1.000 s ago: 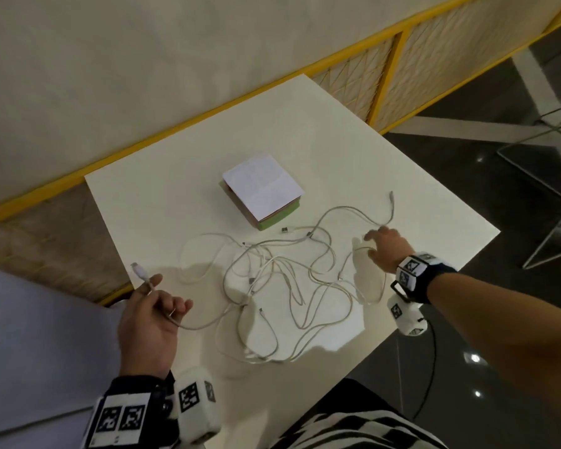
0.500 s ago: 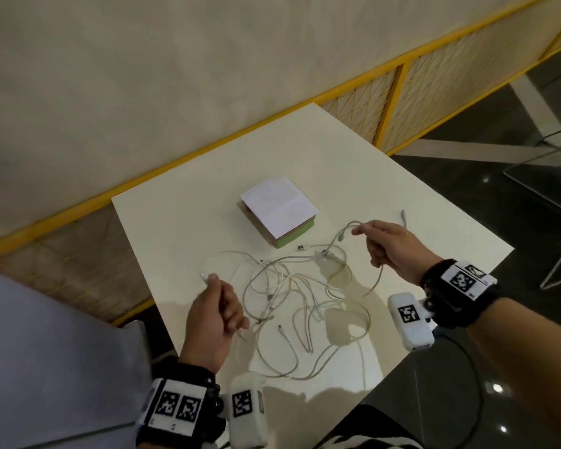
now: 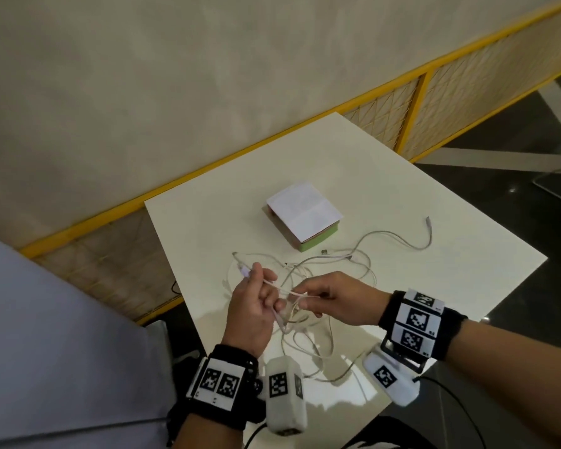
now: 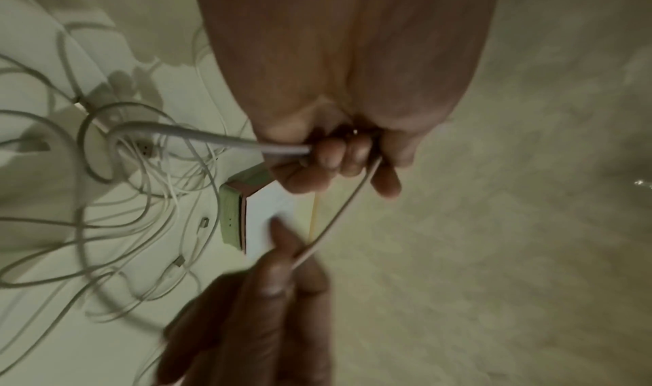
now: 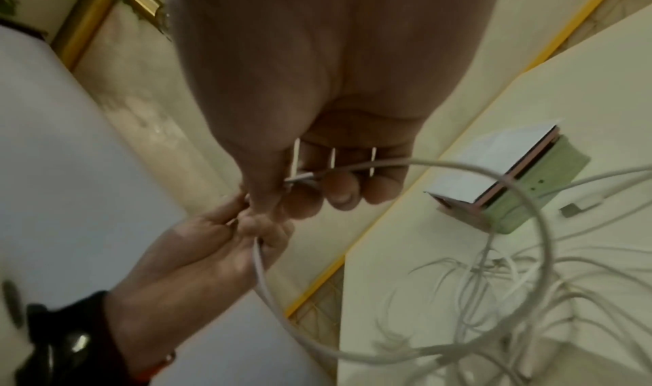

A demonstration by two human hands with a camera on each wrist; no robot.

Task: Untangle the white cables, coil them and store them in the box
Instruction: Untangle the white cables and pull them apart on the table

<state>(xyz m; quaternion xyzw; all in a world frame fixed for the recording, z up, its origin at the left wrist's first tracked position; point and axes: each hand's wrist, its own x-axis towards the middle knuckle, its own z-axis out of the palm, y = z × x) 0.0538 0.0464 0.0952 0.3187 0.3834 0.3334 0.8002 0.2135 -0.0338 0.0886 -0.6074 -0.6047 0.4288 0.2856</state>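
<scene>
Stretching between both hands [image 3: 292,303], one white cable [image 3: 280,290] above the tangle [image 3: 308,335].

From my remote station I note a white square tabletop [image 3: 386,189] against a plain beige wall [image 3: 175,76]. A yellow-framed mesh barrier [image 3: 425,102] runs along the wall's base. Dark glossy floor [image 3: 499,196] lies to the right, reflecting light spots.

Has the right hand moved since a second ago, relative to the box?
Yes. The right hand has come in from the table's right side toward the left hand, nearer the person than the box, now pinching a white cable.
</scene>
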